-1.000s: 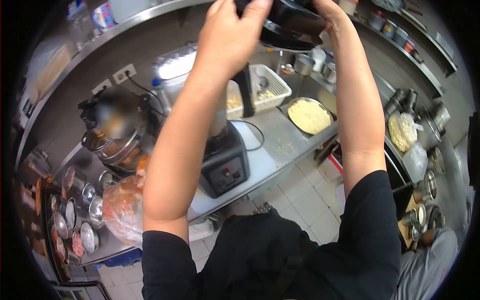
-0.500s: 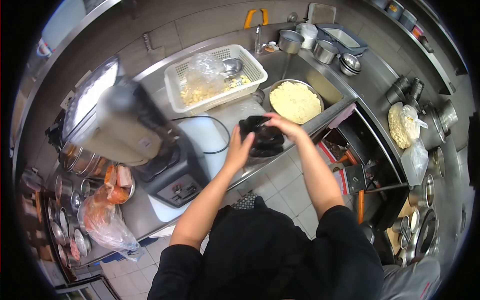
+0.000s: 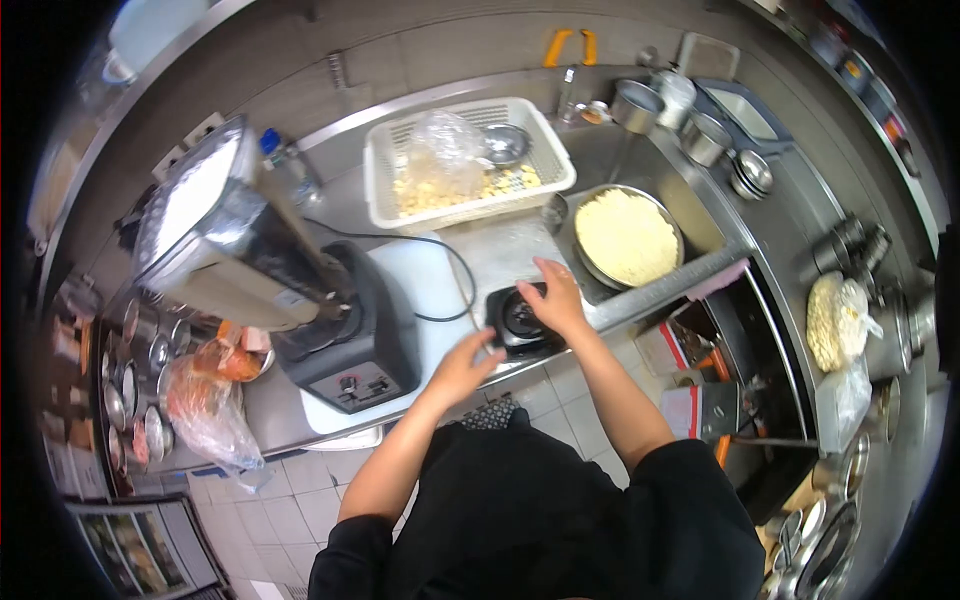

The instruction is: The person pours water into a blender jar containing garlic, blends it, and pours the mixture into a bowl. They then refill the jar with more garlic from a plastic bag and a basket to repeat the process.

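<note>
A black squarish lid (image 3: 522, 322) with a round raised middle lies on the steel counter in front of me, near its front edge. My left hand (image 3: 465, 370) is at the lid's left front corner, fingers stretched out beside it. Over the lid's right side is my right hand (image 3: 560, 302), its thumb and fingers apart. To the left stands a blender (image 3: 350, 340) with a tall clear jar (image 3: 235, 245), on a white cutting board (image 3: 410, 275). The blender's black cord (image 3: 455, 262) curves across the board towards the lid.
Behind the lid, a white basket (image 3: 470, 217) holds pale pieces, a plastic bag and a metal bowl. A round pan (image 3: 585, 262) of pale, crumbly food sits in the sink (image 3: 695, 215) at right. A bagged orange-red food (image 3: 205, 400) lies at far left.
The black lid, held up between both hands before, now lies flat on the counter. Both hands have loosened from it, and the view has shifted slightly.
</note>
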A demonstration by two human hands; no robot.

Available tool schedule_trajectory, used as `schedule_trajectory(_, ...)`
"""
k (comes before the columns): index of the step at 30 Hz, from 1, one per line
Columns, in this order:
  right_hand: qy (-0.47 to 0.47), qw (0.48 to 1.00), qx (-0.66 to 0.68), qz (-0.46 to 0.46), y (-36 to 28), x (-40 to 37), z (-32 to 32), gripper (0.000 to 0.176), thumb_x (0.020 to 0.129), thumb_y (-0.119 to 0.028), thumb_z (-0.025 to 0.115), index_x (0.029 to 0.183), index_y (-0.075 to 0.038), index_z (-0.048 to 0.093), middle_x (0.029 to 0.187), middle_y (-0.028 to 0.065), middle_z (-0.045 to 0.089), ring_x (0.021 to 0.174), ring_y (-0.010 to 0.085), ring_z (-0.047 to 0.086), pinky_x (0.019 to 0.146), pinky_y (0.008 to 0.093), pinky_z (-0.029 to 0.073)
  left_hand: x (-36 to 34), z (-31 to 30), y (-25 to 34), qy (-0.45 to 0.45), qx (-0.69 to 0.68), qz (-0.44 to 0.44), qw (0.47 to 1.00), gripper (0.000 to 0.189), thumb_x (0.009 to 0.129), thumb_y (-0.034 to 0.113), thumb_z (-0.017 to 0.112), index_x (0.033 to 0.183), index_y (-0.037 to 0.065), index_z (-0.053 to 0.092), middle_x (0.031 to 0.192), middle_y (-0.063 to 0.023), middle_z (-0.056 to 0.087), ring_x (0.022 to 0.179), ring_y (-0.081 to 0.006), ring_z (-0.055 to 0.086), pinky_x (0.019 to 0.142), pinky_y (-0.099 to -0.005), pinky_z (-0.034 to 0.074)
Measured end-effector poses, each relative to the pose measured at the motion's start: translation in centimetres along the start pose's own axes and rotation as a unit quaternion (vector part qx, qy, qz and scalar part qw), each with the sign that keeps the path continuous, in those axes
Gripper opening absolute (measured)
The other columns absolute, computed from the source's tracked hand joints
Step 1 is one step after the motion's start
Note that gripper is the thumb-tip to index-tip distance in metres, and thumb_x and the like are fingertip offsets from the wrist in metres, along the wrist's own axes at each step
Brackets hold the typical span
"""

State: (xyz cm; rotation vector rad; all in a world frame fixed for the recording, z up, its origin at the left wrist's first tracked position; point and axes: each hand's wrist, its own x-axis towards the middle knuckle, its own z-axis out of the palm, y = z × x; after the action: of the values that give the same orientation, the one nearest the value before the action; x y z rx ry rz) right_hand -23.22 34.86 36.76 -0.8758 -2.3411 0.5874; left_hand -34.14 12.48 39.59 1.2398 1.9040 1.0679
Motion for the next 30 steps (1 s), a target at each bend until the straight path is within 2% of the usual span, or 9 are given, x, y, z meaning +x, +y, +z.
schedule_trajectory(4, -0.097, 0.945, 0.3, -0.082, -13.7, 3.1, -6.9, 0.054, 0.087, -0.03, 0.068, 0.13, -0.001, 0.053, 0.124, 0.0192, 0.057, 0.115, 0.029, 0.056, 0.097, 0.0375, 0.044, -8.6, -4.9, -0.4, -0.199, -0.08, -0.07, 0.974, 0.046, 0.095, 0.038, 0.06, 0.125, 0.003, 0.06, 0.115, -0.0125, 0.066, 0.109, -0.0195, 0.06, 0.094, -0.0314, 0.045)
schedule_trajectory(6, -0.139, 0.882, 0.418, -0.166, -21.2, 4.0, -9.3, 0.059, 0.087, -0.026, 0.069, 0.135, -0.001, 0.048, 0.125, 0.0164, 0.057, 0.113, 0.0242, 0.057, 0.094, 0.0351, 0.046, -12.7, -5.7, -4.4, -0.159, -0.086, -0.074, 0.981, 0.041, 0.093, 0.039, 0.061, 0.117, 0.007, 0.065, 0.096, -0.0069, 0.069, 0.087, -0.0156, 0.062, 0.08, -0.028, 0.048)
schedule_trajectory(9, -0.141, 0.805, 0.541, -0.199, -32.1, 5.3, -10.6, 0.057, 0.086, -0.029, 0.073, 0.127, 0.002, 0.048, 0.113, 0.0147, 0.061, 0.101, 0.019, 0.059, 0.087, 0.0324, 0.048, -20.0, -6.7, -13.6, -0.05, -0.162, -0.24, 0.956, 0.037, 0.092, 0.039, 0.063, 0.098, 0.003, 0.067, 0.082, -0.0058, 0.067, 0.072, -0.0108, 0.06, 0.064, -0.0253, 0.047)
schedule_trajectory(12, -0.106, 0.843, 0.51, -0.135, -36.9, 7.1, -10.5, 0.058, 0.079, -0.039, 0.079, 0.107, 0.004, 0.053, 0.09, 0.0101, 0.065, 0.081, 0.0132, 0.061, 0.071, 0.0278, 0.05, -27.9, -3.9, -25.7, 0.05, -0.2, -0.359, 0.91, 0.037, 0.09, 0.04, 0.064, 0.08, 0.004, 0.066, 0.071, -0.0054, 0.065, 0.059, -0.0085, 0.058, 0.054, -0.0244, 0.046)
schedule_trajectory(14, -0.102, 0.857, 0.496, -0.094, -38.2, 6.7, -11.3, 0.057, 0.077, -0.041, 0.081, 0.102, 0.003, 0.054, 0.084, 0.008, 0.065, 0.075, 0.012, 0.061, 0.066, 0.0269, 0.05, -31.8, -3.1, -27.1, 0.045, -0.053, -0.434, 0.898, 0.04, 0.087, 0.043, 0.065, 0.076, 0.004, 0.064, 0.068, -0.0061, 0.064, 0.054, -0.014, 0.059, 0.052, -0.0288, 0.048)
schedule_trajectory(16, -0.091, 0.843, 0.526, -0.071, -38.5, 5.6, -11.0, 0.048, 0.077, -0.037, 0.082, 0.097, 0.001, 0.059, 0.085, 0.0064, 0.067, 0.075, 0.0114, 0.061, 0.068, 0.0266, 0.05, -35.6, -2.4, -28.3, 0.024, 0.03, -0.438, 0.898, 0.04, 0.085, 0.044, 0.062, 0.079, 0.004, 0.066, 0.072, -0.0115, 0.067, 0.062, -0.0254, 0.064, 0.059, -0.0368, 0.051)
schedule_trajectory(18, -0.042, 0.886, 0.452, -0.096, -38.6, 5.1, -10.2, 0.043, 0.078, -0.031, 0.082, 0.098, 0.001, 0.061, 0.088, 0.0054, 0.067, 0.079, 0.0105, 0.061, 0.072, 0.0266, 0.05, -39.4, -0.7, -31.3, 0.002, 0.127, -0.293, 0.948, 0.038, 0.082, 0.043, 0.057, 0.084, 0.007, 0.068, 0.08, -0.0164, 0.069, 0.076, -0.0363, 0.067, 0.068, -0.0445, 0.052)
schedule_trajectory(26, 0.069, 0.887, 0.452, -0.061, -40.9, 3.9, -8.8, 0.043, 0.075, -0.034, 0.084, 0.095, -0.001, 0.064, 0.08, 0.0005, 0.063, 0.072, 0.0076, 0.056, 0.067, 0.0241, 0.046, -39.8, 1.8, -43.1, -0.113, 0.2, -0.091, 0.969, 0.035, 0.08, 0.041, 0.056, 0.088, 0.009, 0.069, 0.086, -0.0194, 0.069, 0.085, -0.0394, 0.066, 0.073, -0.0467, 0.053)
schedule_trajectory(30, 0.114, 0.87, 0.472, -0.085, -40.6, 5.1, -10.3, 0.039, 0.074, -0.035, 0.085, 0.084, -0.003, 0.063, 0.069, -0.0049, 0.053, 0.063, 0.0031, 0.043, 0.056, 0.0202, 0.036, -36.8, 1.9, -43.0, -0.13, 0.247, -0.133, 0.951, 0.036, 0.08, 0.041, 0.056, 0.089, 0.01, 0.069, 0.088, -0.0224, 0.068, 0.086, -0.0409, 0.065, 0.074, -0.0477, 0.052)
